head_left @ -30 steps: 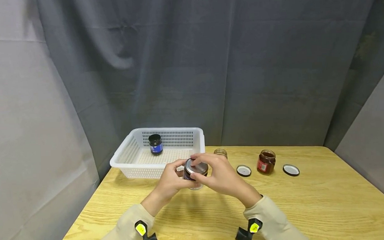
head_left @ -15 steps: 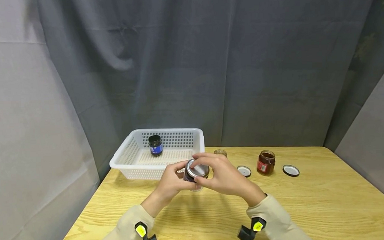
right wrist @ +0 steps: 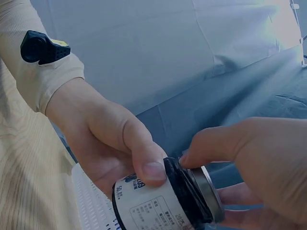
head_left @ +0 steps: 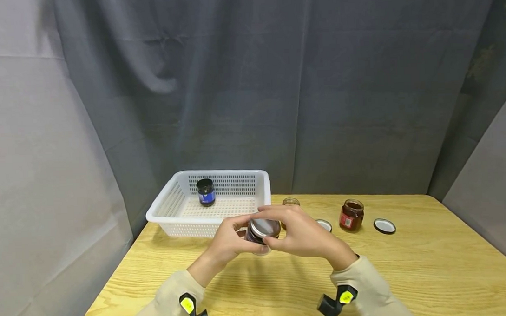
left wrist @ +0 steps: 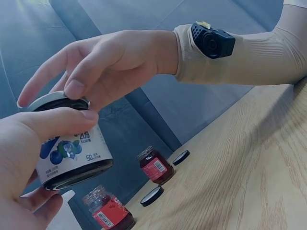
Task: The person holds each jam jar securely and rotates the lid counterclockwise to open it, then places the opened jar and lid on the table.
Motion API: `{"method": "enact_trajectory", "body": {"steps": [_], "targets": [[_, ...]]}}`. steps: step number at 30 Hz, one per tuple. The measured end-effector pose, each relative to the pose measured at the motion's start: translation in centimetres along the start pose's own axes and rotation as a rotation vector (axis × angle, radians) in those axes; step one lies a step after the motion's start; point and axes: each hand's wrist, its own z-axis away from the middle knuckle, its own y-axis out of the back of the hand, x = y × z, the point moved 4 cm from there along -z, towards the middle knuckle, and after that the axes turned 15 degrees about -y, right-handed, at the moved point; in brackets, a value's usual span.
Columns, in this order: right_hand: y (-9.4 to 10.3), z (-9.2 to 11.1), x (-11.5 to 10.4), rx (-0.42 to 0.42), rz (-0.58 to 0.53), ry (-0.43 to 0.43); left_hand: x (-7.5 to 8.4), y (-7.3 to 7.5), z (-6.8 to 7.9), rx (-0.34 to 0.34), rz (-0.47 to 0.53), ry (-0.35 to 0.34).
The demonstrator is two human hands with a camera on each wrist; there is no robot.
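I am holding the blueberry-labelled jar [left wrist: 76,160] between my hands, above the surface [head_left: 428,272] and on my side of the white basket [head_left: 181,219]. Its long axis is leaning off upright, the silver lid [head_left: 267,227] uppermost, so my right hand [head_left: 299,233] is sitting nearer the lid, my left hand [head_left: 228,240] nearer the body. My left is gripping the jar's side; my right is pinching the lid's rim, thumb opposite fingers. Whether the lid is loose, I cannot tell.

held jar [left wrist: 79,151] partly covered by left hand [head_left: 227,240], one loose lid [head_left: 325,225] partly behind right hand [head_left: 299,233]
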Motion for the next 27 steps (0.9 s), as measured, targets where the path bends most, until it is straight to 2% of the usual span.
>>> {"method": "enact_trajectory", "body": {"steps": [6,12,18,24,27], "targets": [[0.0,-0.1,0.6,0.03,-0.062,0.038,0.2,-0.4,-0.2,-0.025,0.054,-0.03],[0.3,0.0,1.3,0.071,-0.122,0.029,0.4,-0.4,-0.3,-0.014,0.023,-0.064],[0.5,0.0,1.8,0.054,-0.197,-0.011,0.6,-0.3,-0.4,-0.014,-0.027,-0.073],[0.9,0.1,2.3,0.043,-0.278,-0.033,0.9,-0.5,-0.4,-0.002,0.005,-0.052],[1.1,0.2,2.6,0.032,-0.354,-0.022,1.2,-0.7,-0.6,0.009,-0.006,-0.056]]}}
